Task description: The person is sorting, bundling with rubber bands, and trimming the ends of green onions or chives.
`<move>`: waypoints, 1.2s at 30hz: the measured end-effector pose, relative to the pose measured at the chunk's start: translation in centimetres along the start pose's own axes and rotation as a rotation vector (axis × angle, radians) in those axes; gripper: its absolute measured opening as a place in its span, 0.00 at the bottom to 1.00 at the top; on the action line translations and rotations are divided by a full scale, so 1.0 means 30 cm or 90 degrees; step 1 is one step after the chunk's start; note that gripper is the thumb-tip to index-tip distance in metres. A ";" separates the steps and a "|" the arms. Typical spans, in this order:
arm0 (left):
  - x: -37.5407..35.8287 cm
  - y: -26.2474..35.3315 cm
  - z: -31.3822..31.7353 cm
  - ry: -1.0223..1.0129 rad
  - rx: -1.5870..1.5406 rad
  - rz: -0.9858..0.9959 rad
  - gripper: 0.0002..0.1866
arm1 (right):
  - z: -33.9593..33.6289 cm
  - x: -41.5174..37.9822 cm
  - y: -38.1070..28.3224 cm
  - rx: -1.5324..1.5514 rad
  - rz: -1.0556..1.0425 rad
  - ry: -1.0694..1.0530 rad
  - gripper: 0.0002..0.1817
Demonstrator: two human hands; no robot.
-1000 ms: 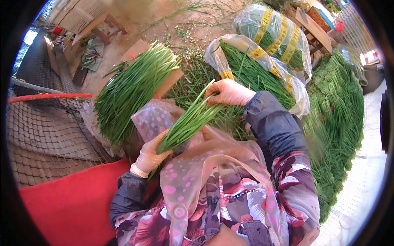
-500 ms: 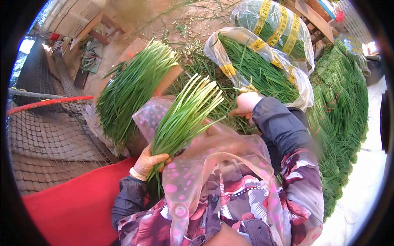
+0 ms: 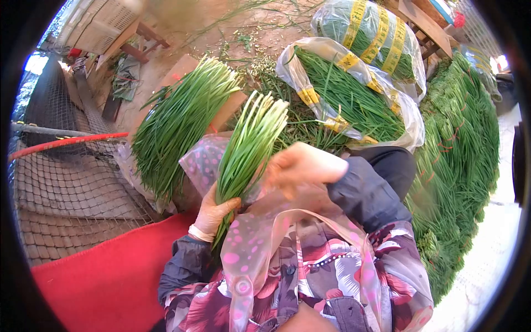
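My left hand [image 3: 215, 214], in a thin glove, is wrapped round the lower part of a bunch of garlic chives [image 3: 250, 146], whose pale ends point up and away from me. Close to the right side of that bunch is my right hand [image 3: 301, 166], its fingers smeared by motion, so I cannot see whether they hold anything. Ahead on the left, a larger pile of chives [image 3: 185, 122] lies on a cardboard piece [image 3: 231, 105]. A clear plastic apron with pink dots [image 3: 238, 243] covers my lap.
An opened plastic bag [image 3: 412, 133] of chives lies ahead on the right, with a full, yellow-taped bag [image 3: 362, 33] behind it. A tall heap of chives [image 3: 456, 166] stands at my right. Loose trimmings [image 3: 301, 133] cover the ground; netting [image 3: 72, 193] and red cloth [image 3: 121, 265] are at left.
My right hand has moved from beside the opened bag back toward the held bunch. The bunch has tilted more upright and shifted slightly left at its pale end.
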State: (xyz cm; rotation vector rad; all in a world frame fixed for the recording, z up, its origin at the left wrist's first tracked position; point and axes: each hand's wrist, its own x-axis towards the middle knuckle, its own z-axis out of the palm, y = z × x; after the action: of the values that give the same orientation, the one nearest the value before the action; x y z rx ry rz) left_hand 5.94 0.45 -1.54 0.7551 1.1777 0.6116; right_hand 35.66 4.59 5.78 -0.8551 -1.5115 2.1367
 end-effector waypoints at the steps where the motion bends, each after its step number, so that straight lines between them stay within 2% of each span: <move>1: 0.006 0.002 -0.005 -0.008 -0.002 0.010 0.28 | -0.056 -0.044 -0.015 -0.108 -0.115 -0.054 0.06; 2: 0.008 0.000 -0.008 -0.017 -0.004 0.020 0.28 | -0.077 -0.093 -0.006 0.181 -0.084 -0.018 0.08; 4: 0.018 -0.019 -0.011 -0.007 -0.001 0.018 0.28 | -0.123 -0.006 0.000 -0.004 0.050 0.327 0.17; 6: 0.031 -0.042 -0.003 0.011 0.028 0.064 0.30 | -0.158 0.074 0.059 -0.264 0.105 0.380 0.23; 8: 0.021 -0.043 0.006 0.009 0.025 0.070 0.33 | -0.160 0.155 0.148 -0.538 0.020 0.373 0.22; 10: 0.004 -0.040 -0.003 0.000 0.059 0.078 0.34 | -0.246 0.193 0.241 -0.605 0.044 0.462 0.19; 12: -0.010 -0.045 -0.029 -0.013 0.057 0.078 0.34 | -0.400 0.170 0.239 -0.477 0.223 0.619 0.16; 14: -0.008 -0.051 -0.034 -0.028 0.057 0.075 0.34 | -0.458 0.149 0.199 -0.447 0.022 0.697 0.17; 15: -0.004 -0.059 -0.030 -0.029 0.059 0.089 0.34 | -0.475 0.144 0.168 -0.435 -0.080 0.614 0.21; 16: -0.002 -0.063 -0.030 -0.031 0.062 0.103 0.35 | -0.429 0.138 0.094 -0.454 -0.066 0.542 0.26; 18: 0.005 -0.061 -0.032 -0.048 0.096 0.112 0.35 | -0.382 0.190 0.098 -0.602 -0.184 0.474 0.27; 21: 0.004 -0.055 -0.025 -0.069 0.119 0.119 0.33 | -0.299 0.249 0.063 -0.698 0.033 0.219 0.23; 22: 0.000 -0.047 -0.024 -0.079 0.113 0.118 0.32 | -0.291 0.256 0.085 -0.653 0.044 0.251 0.20; 25: -0.028 -0.009 -0.028 -0.106 0.109 0.061 0.32 | -0.379 0.243 0.141 -0.769 0.157 0.417 0.17; 26: -0.043 0.001 -0.029 -0.107 0.110 0.060 0.32 | -0.468 0.189 0.171 -0.810 0.146 0.489 0.15; 27: -0.063 0.008 -0.034 -0.114 0.065 0.018 0.32 | -0.620 0.144 0.245 -0.697 0.200 0.611 0.13; 28: -0.073 0.025 -0.035 -0.119 0.021 -0.022 0.32 | -0.664 0.067 0.253 -0.611 0.168 0.674 0.14; 29: -0.082 0.038 -0.011 -0.084 -0.023 -0.028 0.25 | -0.668 0.023 0.235 -0.323 0.177 0.712 0.17; 30: -0.072 0.042 -0.011 -0.083 -0.024 -0.030 0.25 | -0.644 0.014 0.248 -0.114 -0.013 0.723 0.19; 32: -0.036 0.055 -0.017 -0.101 -0.010 -0.090 0.18 | -0.473 0.035 0.162 -0.168 0.080 0.662 0.19; 34: -0.012 0.048 -0.018 -0.111 0.005 -0.122 0.21 | -0.287 0.082 0.197 -0.476 -0.068 0.436 0.17; 36: -0.001 0.036 -0.027 -0.182 -0.106 -0.119 0.23 | -0.351 0.096 0.307 -0.607 0.191 0.511 0.16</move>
State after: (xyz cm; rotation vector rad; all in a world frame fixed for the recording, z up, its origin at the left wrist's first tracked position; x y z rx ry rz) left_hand 5.12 1.23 -0.82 0.5614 0.9084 0.4235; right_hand 40.92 10.62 -6.06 -2.0247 -1.9221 0.8321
